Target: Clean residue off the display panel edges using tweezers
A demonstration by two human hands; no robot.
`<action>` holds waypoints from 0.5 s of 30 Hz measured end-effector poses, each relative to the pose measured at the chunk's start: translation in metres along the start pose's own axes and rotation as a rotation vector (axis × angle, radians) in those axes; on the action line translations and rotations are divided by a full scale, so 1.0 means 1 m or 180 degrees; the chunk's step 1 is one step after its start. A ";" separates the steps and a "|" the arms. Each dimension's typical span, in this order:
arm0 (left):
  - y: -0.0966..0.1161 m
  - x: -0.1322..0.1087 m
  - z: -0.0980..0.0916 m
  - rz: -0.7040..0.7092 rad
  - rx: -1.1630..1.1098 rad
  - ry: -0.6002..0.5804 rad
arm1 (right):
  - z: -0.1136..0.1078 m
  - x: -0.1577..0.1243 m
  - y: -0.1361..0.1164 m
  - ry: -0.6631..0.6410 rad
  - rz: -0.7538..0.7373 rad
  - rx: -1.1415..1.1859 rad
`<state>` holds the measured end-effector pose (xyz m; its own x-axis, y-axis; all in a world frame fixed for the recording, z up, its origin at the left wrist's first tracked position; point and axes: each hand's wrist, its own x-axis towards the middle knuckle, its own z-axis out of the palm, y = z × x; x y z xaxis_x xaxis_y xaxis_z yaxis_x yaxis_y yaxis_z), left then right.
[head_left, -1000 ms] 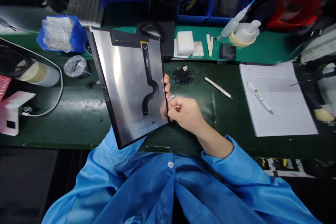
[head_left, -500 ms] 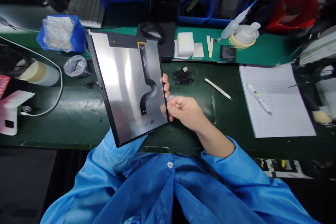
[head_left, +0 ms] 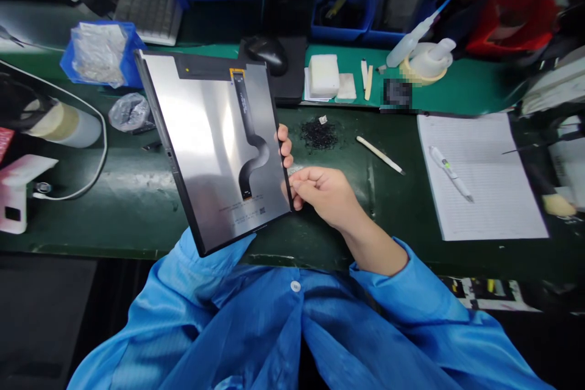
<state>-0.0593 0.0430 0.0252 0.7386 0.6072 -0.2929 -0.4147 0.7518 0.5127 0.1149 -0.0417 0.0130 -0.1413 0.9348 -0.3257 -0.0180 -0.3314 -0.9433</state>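
A tablet display panel (head_left: 205,152), its silvery back facing up with a dark ribbon cable (head_left: 247,134) along it, is held tilted above the bench. My left hand (head_left: 285,145) supports it from underneath, the fingertips curling over its right edge; the palm is hidden by the panel. At the lower right edge, my right hand (head_left: 326,192) is closed in a pinch against the panel's side. Something small and pale shows by those fingertips, too little of it to name. A heap of black scraps (head_left: 319,134) lies on the bench beyond my hands.
To the right are a white stick tool (head_left: 380,155) and a lined notepad (head_left: 489,195) with a pen (head_left: 451,173). Along the back stand a white foam block (head_left: 323,76), a mouse (head_left: 267,55) and a bottle (head_left: 420,39). A blue bin (head_left: 103,55) and a white cable (head_left: 103,152) are at left.
The panel has shifted slightly left, its top edge most, and the left fingers have moved with it. My right hand keeps its pinch at the edge, almost in place.
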 end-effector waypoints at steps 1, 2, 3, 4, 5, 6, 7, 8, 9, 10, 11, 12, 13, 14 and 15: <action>0.002 -0.001 0.000 0.0014 0.0036 -0.0066 | 0.000 0.000 -0.001 -0.0014 -0.0008 0.0031; 0.004 -0.002 0.002 0.0017 0.0082 -0.0056 | -0.001 -0.001 -0.001 -0.0015 -0.0008 0.0038; 0.005 -0.003 0.006 0.0003 0.0131 0.0020 | -0.001 -0.001 -0.002 -0.0005 -0.0007 0.0021; 0.007 -0.004 0.010 -0.0018 0.0170 0.0141 | -0.001 -0.001 -0.002 0.0015 -0.0007 -0.0015; 0.008 -0.005 0.015 -0.0046 0.0198 0.0256 | 0.000 -0.002 -0.003 0.0034 -0.0010 -0.0061; 0.008 -0.006 0.019 -0.0065 0.0202 0.0343 | 0.000 -0.002 -0.003 0.0052 -0.0019 -0.0108; 0.008 -0.007 0.024 -0.0071 0.0187 0.0412 | 0.000 -0.002 -0.004 0.0059 -0.0025 -0.0158; 0.008 -0.007 0.027 -0.0045 0.0160 0.0475 | 0.000 -0.003 -0.004 0.0064 -0.0027 -0.0211; 0.007 -0.007 0.029 -0.0022 0.0139 0.0517 | 0.000 -0.003 -0.004 0.0071 -0.0027 -0.0265; 0.005 -0.007 0.030 0.0010 0.0121 0.0547 | 0.000 -0.003 -0.003 0.0086 -0.0027 -0.0320; 0.002 -0.005 0.030 0.0040 0.0105 0.0559 | 0.000 -0.003 -0.003 0.0105 -0.0027 -0.0375; -0.001 -0.004 0.029 0.0079 0.0088 0.0554 | 0.000 -0.003 -0.002 0.0133 -0.0030 -0.0429; -0.005 -0.001 0.027 0.0163 0.0064 0.0551 | 0.000 -0.003 -0.002 0.0158 -0.0038 -0.0477; -0.010 0.001 0.025 0.0275 0.0035 0.0555 | 0.000 -0.003 0.000 0.0187 -0.0054 -0.0510; -0.014 0.004 0.023 0.0391 0.0009 0.0553 | 0.001 -0.003 0.001 0.0212 -0.0075 -0.0535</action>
<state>-0.0384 0.0290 0.0349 0.5799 0.7296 -0.3626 -0.4943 0.6689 0.5553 0.1147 -0.0445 0.0129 -0.0768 0.9503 -0.3017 0.1460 -0.2886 -0.9463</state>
